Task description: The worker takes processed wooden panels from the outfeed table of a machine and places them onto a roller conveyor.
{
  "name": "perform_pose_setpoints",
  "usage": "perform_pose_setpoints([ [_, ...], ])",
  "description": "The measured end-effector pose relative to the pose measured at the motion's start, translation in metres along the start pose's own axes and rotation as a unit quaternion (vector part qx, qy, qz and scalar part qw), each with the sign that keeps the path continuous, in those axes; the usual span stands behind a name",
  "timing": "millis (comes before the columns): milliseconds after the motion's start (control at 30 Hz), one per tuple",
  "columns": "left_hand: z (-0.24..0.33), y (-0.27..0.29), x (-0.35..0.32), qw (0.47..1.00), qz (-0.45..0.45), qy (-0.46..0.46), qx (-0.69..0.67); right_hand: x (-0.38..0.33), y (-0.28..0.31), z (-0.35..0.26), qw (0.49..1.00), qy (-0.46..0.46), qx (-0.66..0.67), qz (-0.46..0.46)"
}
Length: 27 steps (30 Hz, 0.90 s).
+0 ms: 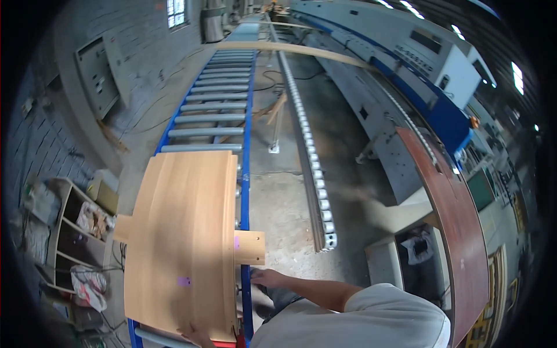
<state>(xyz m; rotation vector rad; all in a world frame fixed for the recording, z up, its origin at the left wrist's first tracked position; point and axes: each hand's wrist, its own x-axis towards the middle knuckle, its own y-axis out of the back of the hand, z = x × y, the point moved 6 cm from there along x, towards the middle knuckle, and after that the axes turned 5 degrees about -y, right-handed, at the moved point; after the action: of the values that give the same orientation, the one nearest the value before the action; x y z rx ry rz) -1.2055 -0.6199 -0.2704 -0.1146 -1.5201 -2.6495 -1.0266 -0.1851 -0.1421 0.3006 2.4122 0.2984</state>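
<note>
A stack of light wood-coloured panels (185,232) lies on the blue-railed roller conveyor (246,191) in front of me. My left hand (196,336) rests on the stack's near end, fingers stretched out on the surface. Reaching across from the right, my right hand (268,278) is beside the blue rail, its fingers apart and partly unclear, with nothing visible in it. Just beyond that hand, a short board with small holes (250,247) sticks out sideways from the stack. Something red (225,344) shows under the panels' near edge, mostly cut off by the frame.
A rail of small white rollers (316,168) runs parallel on the right. Past it stand a long white-and-blue machine (429,69) and a reddish-brown tabletop (458,243). On the left, a shelf (67,243) holds plastic bags. A long board (290,49) spans the conveyor farther off.
</note>
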Motion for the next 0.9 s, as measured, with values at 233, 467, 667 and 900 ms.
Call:
perform_pose_setpoints([
  [233,0.008,-0.013,0.018,0.968,-0.144,-0.015,0.205,-0.178,0.053,0.311,0.922,-0.271,-0.208,0.182],
  [467,0.166,-0.015,-0.019,0.948,-0.189,-0.201,0.157,-0.391,0.012,0.495,0.834,-0.431,-0.076,0.336],
  [667,0.343,-0.043,-0.108,0.889,-0.265,-0.308,-0.211,-0.429,0.006,0.504,0.690,-0.404,0.287,0.527],
  [900,0.598,-0.043,-0.234,0.773,-0.448,-0.289,-0.345,-0.536,0.083,0.534,0.590,-0.325,0.349,0.652],
])
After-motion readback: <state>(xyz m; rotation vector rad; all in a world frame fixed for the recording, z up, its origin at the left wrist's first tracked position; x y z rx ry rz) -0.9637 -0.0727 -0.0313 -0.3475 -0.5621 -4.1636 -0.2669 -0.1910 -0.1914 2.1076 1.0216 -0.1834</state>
